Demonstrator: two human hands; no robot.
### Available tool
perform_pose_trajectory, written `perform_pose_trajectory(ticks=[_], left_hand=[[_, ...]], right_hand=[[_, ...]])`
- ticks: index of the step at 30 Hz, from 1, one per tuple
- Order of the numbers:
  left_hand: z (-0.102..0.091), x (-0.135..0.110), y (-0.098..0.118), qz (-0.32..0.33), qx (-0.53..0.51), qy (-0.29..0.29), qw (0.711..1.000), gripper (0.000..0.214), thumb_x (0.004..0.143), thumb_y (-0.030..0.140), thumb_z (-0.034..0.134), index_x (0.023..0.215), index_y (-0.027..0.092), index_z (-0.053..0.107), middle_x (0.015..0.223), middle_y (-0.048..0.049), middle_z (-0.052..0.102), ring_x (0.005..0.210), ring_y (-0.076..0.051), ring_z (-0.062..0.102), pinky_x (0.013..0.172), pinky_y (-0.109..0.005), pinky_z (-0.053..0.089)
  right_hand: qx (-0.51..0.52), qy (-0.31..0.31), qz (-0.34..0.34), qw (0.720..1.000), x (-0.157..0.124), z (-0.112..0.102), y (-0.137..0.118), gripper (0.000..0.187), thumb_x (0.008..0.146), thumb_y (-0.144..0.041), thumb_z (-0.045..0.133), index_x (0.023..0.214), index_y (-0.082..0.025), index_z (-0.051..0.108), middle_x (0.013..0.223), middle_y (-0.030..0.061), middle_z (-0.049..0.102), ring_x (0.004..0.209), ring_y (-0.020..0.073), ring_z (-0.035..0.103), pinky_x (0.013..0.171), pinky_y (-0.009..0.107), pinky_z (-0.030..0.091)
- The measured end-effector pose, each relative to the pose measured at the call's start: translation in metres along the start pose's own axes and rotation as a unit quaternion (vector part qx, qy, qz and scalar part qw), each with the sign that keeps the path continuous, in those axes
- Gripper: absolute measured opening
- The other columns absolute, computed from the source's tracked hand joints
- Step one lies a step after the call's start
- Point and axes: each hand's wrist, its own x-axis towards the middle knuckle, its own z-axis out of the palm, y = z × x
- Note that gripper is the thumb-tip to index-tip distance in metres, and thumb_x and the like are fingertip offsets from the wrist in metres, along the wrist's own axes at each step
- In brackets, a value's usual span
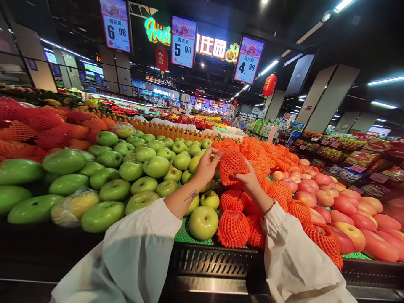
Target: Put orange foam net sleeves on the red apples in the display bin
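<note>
Both my hands hold one fruit wrapped in an orange foam net (232, 167) above the produce display. My left hand (206, 166) pinches the net's upper left edge with closed fingers. Below and to the right, my right hand (250, 180) cups the wrapped fruit from underneath. More net-wrapped fruits (233, 227) lie below my hands. Beside them sits a pile of green apples (143, 168), one green apple (203, 222) nearest the front edge. White sleeves cover both my arms.
Red apples (341, 206) fill the display's right side. Orange-netted fruit (41, 126) is heaped at the far left, next to a bagged fruit (75, 204). A black metal rail (214, 261) edges the stand. Price signs (183, 42) hang overhead; shelves (353, 155) stand right.
</note>
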Motion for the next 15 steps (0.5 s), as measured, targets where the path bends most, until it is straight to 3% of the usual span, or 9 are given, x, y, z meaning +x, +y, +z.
perform_pose_trajectory(ticks=[4,7,12,15], left_hand=[[-0.001,0.0021,0.0016,0.05,0.046,0.081,0.994,0.032,0.088,0.048,0.066,0.079,0.022,0.05,0.075,0.0027,0.049,0.072,-0.014,0.047,0.069,-0.025,0.039],[-0.0011,0.0028,0.0031,0.03,0.025,0.091,0.995,0.033,0.087,0.048,0.068,0.079,0.022,0.048,0.072,0.004,0.047,0.067,-0.013,0.045,0.065,-0.025,0.037],[-0.0047,0.0052,0.0055,-0.085,-0.069,-0.006,0.994,0.031,0.081,0.045,0.072,0.075,0.02,0.055,0.071,0.0027,0.055,0.067,-0.013,0.05,0.065,-0.025,0.041],[-0.0082,0.0066,0.0081,-0.089,-0.069,-0.048,0.993,0.033,0.078,0.045,0.074,0.069,0.018,0.058,0.07,0.0017,0.057,0.065,-0.012,0.05,0.064,-0.025,0.041]], right_hand=[[-0.027,-0.05,0.029,0.998,-0.0041,0.0058,-0.0058,0.06,0.051,-0.039,0.093,0.103,-0.022,0.068,0.106,0.0051,0.075,0.1,0.0265,0.069,0.104,0.049,0.05],[-0.015,-0.069,0.032,0.997,-0.0052,0.0061,-0.0063,0.062,0.05,-0.043,0.093,0.103,-0.022,0.07,0.106,0.0051,0.075,0.1,0.0265,0.07,0.105,0.048,0.05],[-0.027,-0.091,0.018,0.995,-0.005,0.0013,-0.0073,0.066,0.047,-0.041,0.095,0.105,-0.022,0.071,0.107,0.0044,0.075,0.102,0.0274,0.07,0.104,0.047,0.049],[-0.075,-0.093,0.0,0.993,-0.0055,0.0003,-0.0082,0.064,0.043,-0.036,0.095,0.101,-0.021,0.071,0.101,0.0025,0.074,0.099,0.0273,0.069,0.101,0.047,0.051]])
